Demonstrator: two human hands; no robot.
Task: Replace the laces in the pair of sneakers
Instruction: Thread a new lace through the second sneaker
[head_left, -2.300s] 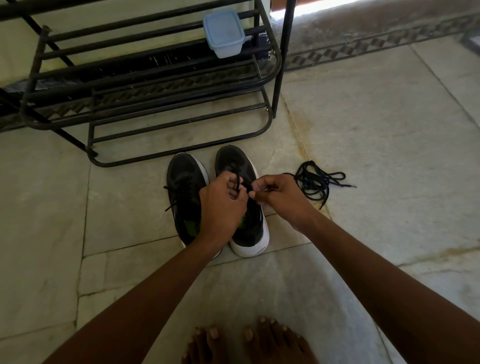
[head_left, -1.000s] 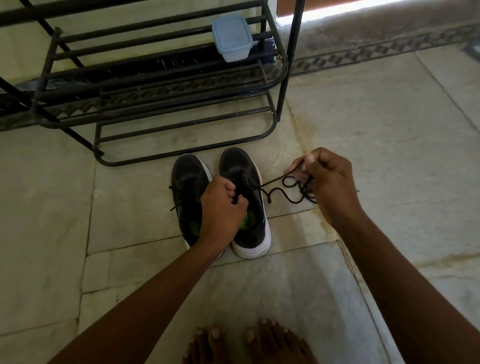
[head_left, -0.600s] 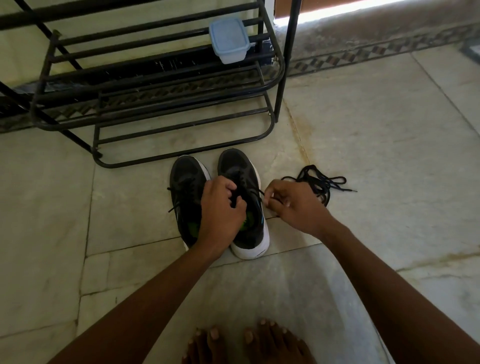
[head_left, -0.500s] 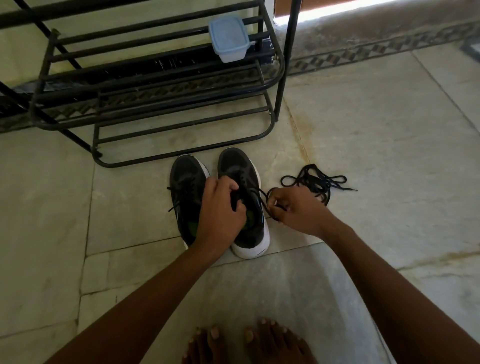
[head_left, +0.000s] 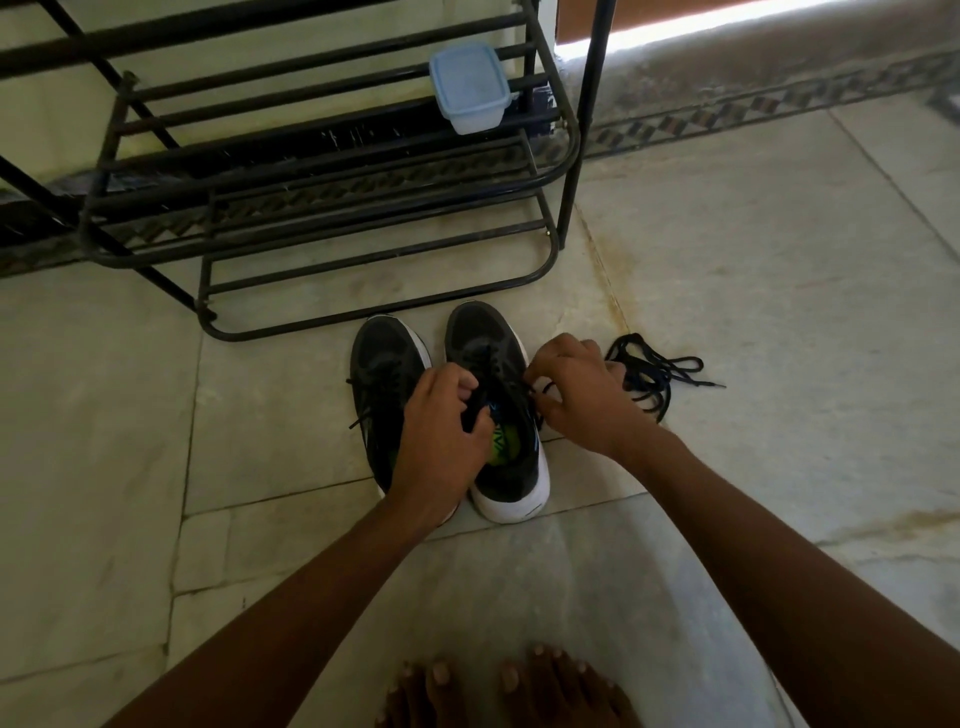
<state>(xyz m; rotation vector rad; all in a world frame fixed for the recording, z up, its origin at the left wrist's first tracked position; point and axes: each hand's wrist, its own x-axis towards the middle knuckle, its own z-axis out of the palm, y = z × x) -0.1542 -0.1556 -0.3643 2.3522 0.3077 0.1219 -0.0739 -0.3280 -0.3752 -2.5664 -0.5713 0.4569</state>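
Two black sneakers with white soles stand side by side on the floor (head_left: 779, 291), toes pointing at the rack, heels toward the person. The right sneaker (head_left: 483, 338) shows a yellow-green insole through its open mouth and a blue trim line along the collar; its upper eyelets carry a black lace (head_left: 535, 402) that runs out at the right side. The left sneaker (head_left: 382, 358) is laced, with a loose end trailing off its left side. The left hand (head_left: 441, 436) lies across the gap between the shoes, its fingers curled round the tongue area of the right sneaker, holding it. The right hand (head_left: 582, 395) sits just beside that shoe's right edge, thumb and fingers pinched on the lace near the eyelets. Just right of this hand a bundle of loose black laces (head_left: 654, 374) lies tangled on the floor, one tip stretched out to the right. Beyond the toes stands a black metal shoe rack (head_left: 322, 171); a pale blue lidded plastic box (head_left: 470, 88) rests on its bars near the right end. The person's bare feet (head_left: 509, 691) show at the bottom edge.
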